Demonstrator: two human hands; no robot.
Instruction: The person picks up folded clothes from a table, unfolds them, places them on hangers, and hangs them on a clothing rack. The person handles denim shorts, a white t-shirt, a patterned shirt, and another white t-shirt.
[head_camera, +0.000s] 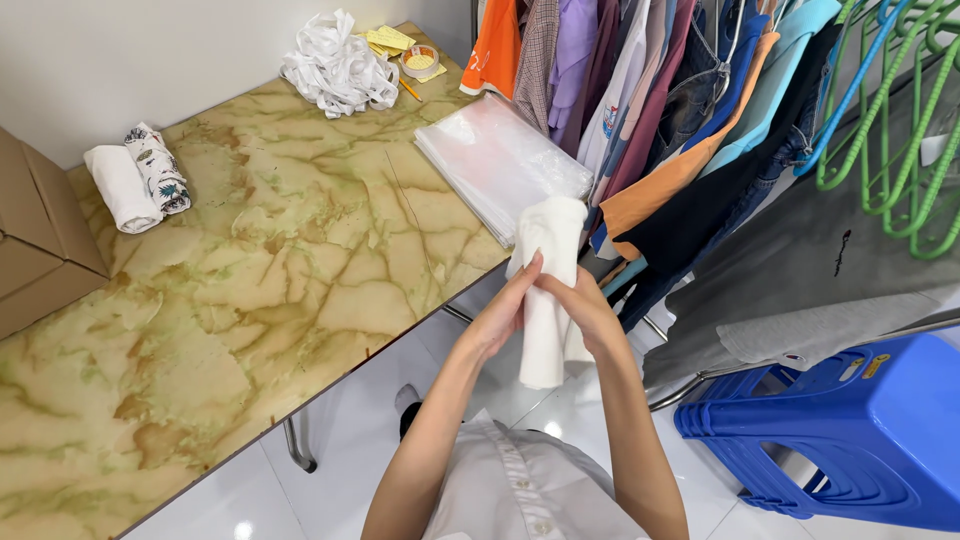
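A rolled white garment (548, 290) stands upright between both my hands, just off the table's front edge. My left hand (505, 310) grips its left side at mid height. My right hand (585, 305) wraps it from the right, fingers meeting the left hand's fingertips. The roll's top pokes up above the hands and its lower end hangs below them. A stack of clear plastic bags (495, 160) lies on the marble-patterned table (270, 270) right behind the roll.
Two rolled garments, one white (120, 187) and one patterned (158, 165), lie at the table's far left beside a cardboard box (35, 240). A pile of white strips (335, 65) and tape sit at the back. Hanging clothes (680, 110), green hangers (900, 120) and blue stools (840, 430) fill the right.
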